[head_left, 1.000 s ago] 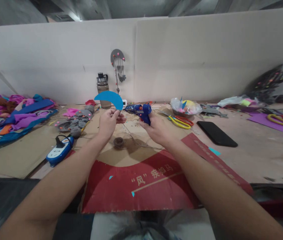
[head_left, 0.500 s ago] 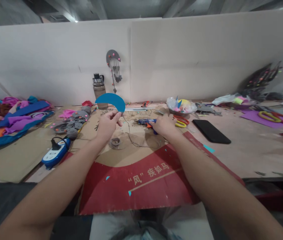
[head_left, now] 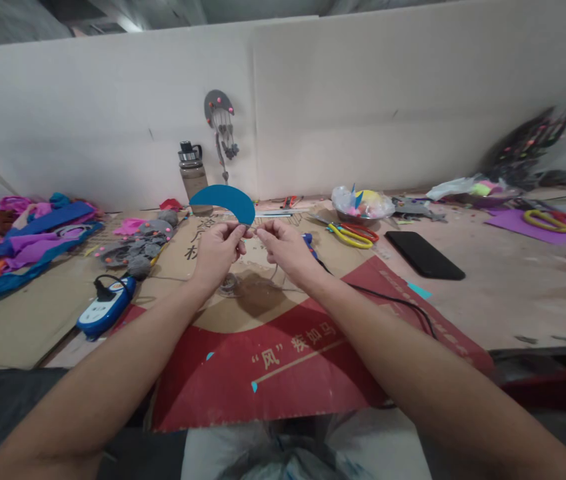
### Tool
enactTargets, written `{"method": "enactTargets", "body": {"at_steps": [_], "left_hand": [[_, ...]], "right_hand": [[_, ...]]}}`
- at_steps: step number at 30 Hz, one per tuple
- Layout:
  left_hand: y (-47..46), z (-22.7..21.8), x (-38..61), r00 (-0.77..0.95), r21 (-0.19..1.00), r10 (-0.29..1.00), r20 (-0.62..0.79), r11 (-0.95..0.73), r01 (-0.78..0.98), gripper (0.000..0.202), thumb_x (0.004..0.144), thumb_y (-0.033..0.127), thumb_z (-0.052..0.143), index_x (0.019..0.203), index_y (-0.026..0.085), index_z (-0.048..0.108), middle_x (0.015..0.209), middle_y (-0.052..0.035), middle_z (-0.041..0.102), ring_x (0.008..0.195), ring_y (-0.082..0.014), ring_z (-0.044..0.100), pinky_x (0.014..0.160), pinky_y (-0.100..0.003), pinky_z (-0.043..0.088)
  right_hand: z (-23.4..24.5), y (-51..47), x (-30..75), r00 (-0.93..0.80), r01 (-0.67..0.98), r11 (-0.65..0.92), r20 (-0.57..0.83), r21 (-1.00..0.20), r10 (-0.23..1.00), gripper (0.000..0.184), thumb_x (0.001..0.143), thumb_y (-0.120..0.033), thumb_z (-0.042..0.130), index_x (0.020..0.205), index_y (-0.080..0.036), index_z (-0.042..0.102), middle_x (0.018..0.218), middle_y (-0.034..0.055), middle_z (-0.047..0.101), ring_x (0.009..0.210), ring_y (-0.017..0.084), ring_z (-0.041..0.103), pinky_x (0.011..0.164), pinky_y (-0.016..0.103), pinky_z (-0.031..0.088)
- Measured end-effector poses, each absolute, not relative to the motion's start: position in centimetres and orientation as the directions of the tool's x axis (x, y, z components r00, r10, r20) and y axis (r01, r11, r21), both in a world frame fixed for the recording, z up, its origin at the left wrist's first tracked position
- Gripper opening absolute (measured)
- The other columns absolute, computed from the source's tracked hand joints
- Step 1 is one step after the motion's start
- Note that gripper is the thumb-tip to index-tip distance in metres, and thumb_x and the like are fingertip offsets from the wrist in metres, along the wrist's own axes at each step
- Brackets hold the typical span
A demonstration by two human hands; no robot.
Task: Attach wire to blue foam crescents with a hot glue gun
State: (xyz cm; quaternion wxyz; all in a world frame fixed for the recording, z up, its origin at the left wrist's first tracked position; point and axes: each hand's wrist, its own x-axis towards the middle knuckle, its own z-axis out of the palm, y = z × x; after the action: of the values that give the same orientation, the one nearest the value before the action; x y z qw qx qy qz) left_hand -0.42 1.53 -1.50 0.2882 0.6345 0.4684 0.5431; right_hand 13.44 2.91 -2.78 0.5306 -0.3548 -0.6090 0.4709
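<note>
A blue crescent-shaped felt piece (head_left: 225, 198) is held up by its lower right tip in my left hand (head_left: 219, 252), thumb and fingers pinched together. Close beside that tip, my right hand (head_left: 285, 248) is closed in a pinch on the thin grey cord (head_left: 275, 273), which shows below its fingers. The exact contact point at the fingertips is too small to make out. Partly hidden behind my right hand lies a blue glue gun (head_left: 307, 239), with its black cable running right under my forearm. A roll of cord (head_left: 227, 285) sits below my left hand.
Under my hands lies red and brown cardboard (head_left: 283, 380). To the right are scissors (head_left: 350, 237), a bowl of trimmings (head_left: 363, 205) and a black phone (head_left: 423, 255). A power strip (head_left: 107, 308), grey felt pieces (head_left: 147, 240), coloured felt (head_left: 33, 233) and a bottle (head_left: 193, 180) stand left.
My right hand has left the glue gun and moved left to the crescent's tip, where its fingers are now pinched. My left hand still holds the crescent in nearly the same place.
</note>
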Motion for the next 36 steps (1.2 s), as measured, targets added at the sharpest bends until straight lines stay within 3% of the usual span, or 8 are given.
{"method": "enactTargets", "body": {"at_steps": [4, 9, 20, 25, 29, 32, 36], "left_hand": [[1.7, -1.8, -0.1, 0.002, 0.936, 0.940, 0.342, -0.341, 0.084, 0.017, 0.081, 0.034, 0.058, 0.077, 0.017, 0.059, 0.069, -0.0029, 0.064, 0.043, -0.0064, 0.042, 0.040, -0.021, 0.028], [1.8, -1.8, 0.0, 0.009, 0.957, 0.957, 0.289, -0.289, -0.005, 0.016, 0.080, 0.032, 0.059, 0.078, 0.017, 0.057, 0.081, -0.0052, 0.067, 0.047, -0.0053, 0.044, 0.039, -0.019, 0.028], [1.8, -1.7, -0.2, 0.190, 0.979, 0.962, 0.197, -0.182, -0.090, 0.023, 0.079, 0.037, 0.060, 0.071, 0.016, 0.057, 0.063, -0.0001, 0.055, 0.044, -0.0037, 0.038, 0.037, -0.017, 0.025], [1.9, -1.6, -0.9, 0.332, 0.985, 0.935, 0.125, -0.077, -0.154, 0.028, 0.073, 0.041, 0.067, 0.069, 0.016, 0.056, 0.063, 0.0004, 0.055, 0.042, -0.0020, 0.039, 0.037, -0.015, 0.028], [1.7, -1.3, -1.6, 0.447, 0.991, 0.894, 0.000, 0.060, -0.120, 0.032, 0.069, 0.042, 0.071, 0.066, 0.015, 0.055, 0.057, 0.0010, 0.053, 0.038, -0.0019, 0.037, 0.034, -0.015, 0.026], [1.7, -1.3, -1.8, 0.502, 0.988, 0.864, -0.042, 0.109, -0.106, 0.031, 0.068, 0.041, 0.072, 0.067, 0.014, 0.055, 0.056, 0.0013, 0.053, 0.036, -0.0014, 0.037, 0.033, -0.015, 0.024], [2.0, -1.8, -1.4, 0.439, 0.986, 0.897, 0.048, 0.027, -0.163, 0.029, 0.067, 0.035, 0.073, 0.082, 0.017, 0.057, 0.064, 0.0009, 0.059, 0.040, -0.0033, 0.046, 0.035, -0.015, 0.029]], "right_hand": [[-2.5, 3.2, 14.2, -0.108, -0.019, 0.353, 0.353, -0.936, 0.930, 0.024, 0.077, -0.042, 0.056, 0.070, -0.020, 0.050, 0.061, -0.0044, 0.040, 0.051, 0.007, 0.033, 0.045, 0.021, 0.028], [-2.5, 3.2, 14.1, -0.080, 0.019, 0.362, 0.360, -0.932, 0.930, 0.024, 0.076, -0.042, 0.056, 0.068, -0.020, 0.051, 0.059, -0.0040, 0.040, 0.052, 0.008, 0.032, 0.047, 0.022, 0.027], [-2.3, 3.1, 14.4, -0.097, -0.055, 0.304, 0.308, -0.951, 0.947, 0.023, 0.072, -0.040, 0.061, 0.069, -0.019, 0.053, 0.065, -0.0037, 0.046, 0.053, 0.007, 0.033, 0.047, 0.022, 0.026], [-2.1, 3.0, 14.8, -0.280, -0.188, 0.200, 0.248, -0.962, 0.927, 0.028, 0.067, -0.042, 0.067, 0.082, -0.021, 0.057, 0.067, -0.0052, 0.049, 0.049, 0.005, 0.030, 0.043, 0.021, 0.021], [-1.8, 2.9, 15.3, -0.448, -0.180, 0.135, 0.204, -0.974, 0.871, 0.038, 0.066, -0.040, 0.069, 0.099, -0.022, 0.061, 0.072, -0.0037, 0.054, 0.049, 0.005, 0.031, 0.042, 0.021, 0.018], [-1.8, 2.9, 15.6, -0.455, -0.164, 0.176, 0.233, -0.971, 0.859, 0.038, 0.067, -0.038, 0.069, 0.102, -0.023, 0.062, 0.069, -0.0050, 0.051, 0.049, 0.005, 0.032, 0.042, 0.021, 0.022], [-2.0, 3.1, 15.7, -0.367, -0.089, 0.275, 0.289, -0.957, 0.884, 0.034, 0.071, -0.038, 0.066, 0.101, -0.023, 0.061, 0.064, -0.0062, 0.046, 0.048, 0.006, 0.031, 0.042, 0.021, 0.022]]}}
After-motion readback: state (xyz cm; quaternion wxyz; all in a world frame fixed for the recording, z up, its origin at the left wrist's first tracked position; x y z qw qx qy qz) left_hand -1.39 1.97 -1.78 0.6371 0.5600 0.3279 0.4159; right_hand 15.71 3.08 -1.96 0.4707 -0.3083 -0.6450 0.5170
